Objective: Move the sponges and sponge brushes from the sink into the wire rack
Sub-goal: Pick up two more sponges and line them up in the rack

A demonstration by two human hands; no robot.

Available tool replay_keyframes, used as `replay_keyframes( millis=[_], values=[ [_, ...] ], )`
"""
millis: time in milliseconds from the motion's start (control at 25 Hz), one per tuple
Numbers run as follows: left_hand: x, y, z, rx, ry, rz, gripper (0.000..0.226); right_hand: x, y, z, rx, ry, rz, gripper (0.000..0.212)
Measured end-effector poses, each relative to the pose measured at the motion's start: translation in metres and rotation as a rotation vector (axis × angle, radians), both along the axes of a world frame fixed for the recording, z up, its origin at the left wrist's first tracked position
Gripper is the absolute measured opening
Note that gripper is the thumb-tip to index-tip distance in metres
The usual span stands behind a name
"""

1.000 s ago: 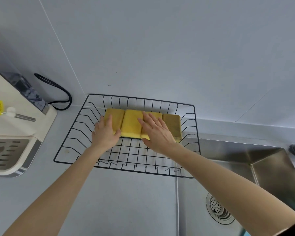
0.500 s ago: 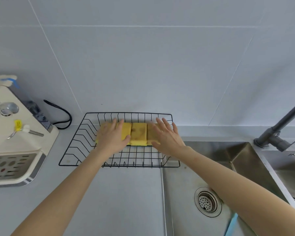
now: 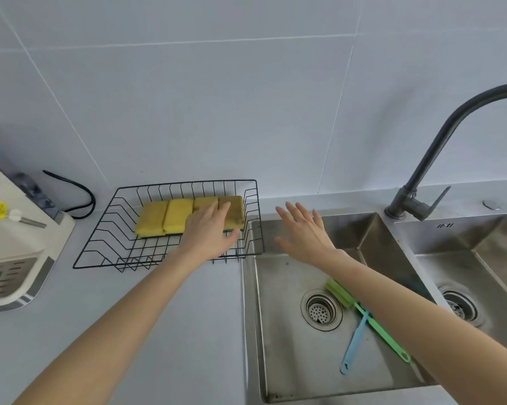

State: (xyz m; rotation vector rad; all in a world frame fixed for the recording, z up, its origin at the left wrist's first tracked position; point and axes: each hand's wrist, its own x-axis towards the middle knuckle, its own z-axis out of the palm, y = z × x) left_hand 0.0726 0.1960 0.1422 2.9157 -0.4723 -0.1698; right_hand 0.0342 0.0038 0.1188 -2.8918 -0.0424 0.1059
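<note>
While sponges (image 3: 187, 216) sit in wire rack (image 3: 111, 229), both hands spread, empty; left hand (image 3: 208, 232) seemingly above them.

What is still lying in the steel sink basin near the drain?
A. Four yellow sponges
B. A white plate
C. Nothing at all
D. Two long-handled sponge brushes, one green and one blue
D: a green long-handled sponge brush and a blue long-handled brush lie crossed in the left stainless steel sink basin beside the round drain; the yellow rectangular sponges already sit in the black wire rack.
</note>
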Motion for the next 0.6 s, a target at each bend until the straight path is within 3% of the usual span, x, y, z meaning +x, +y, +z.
replay_keyframes(
  millis=[600],
  values=[
    [-0.062,-0.139,-0.04,-0.111,0.159,-0.121,0.06,-0.075,-0.131,-0.039,0.071,0.119,-0.117,0.061]
  ],
)
